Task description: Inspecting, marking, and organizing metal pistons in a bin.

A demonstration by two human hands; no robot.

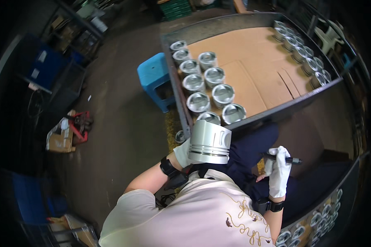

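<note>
A silver engine piston (210, 141) with ring grooves near its lower end is held up in front of my chest. My left hand (183, 154), in a white glove, grips it from the left; the piston hides most of those fingers. Off to the right, my right hand (279, 171), also gloved with a bare thumb showing, is closed around a black marker pen (285, 158). The pen lies crosswise in the fingers, apart from the piston. Just beyond the held piston, more pistons (223, 95) stand in rows in a metal-sided bin.
The bin's dark rim (251, 122) runs in front of me, with brown cardboard (251, 61) lining its floor. More pistons (305, 54) line its right side. A blue stool (153, 74) stands at its left. Another bin of pistons (315, 220) is at lower right; a cardboard box (61, 140) sits left.
</note>
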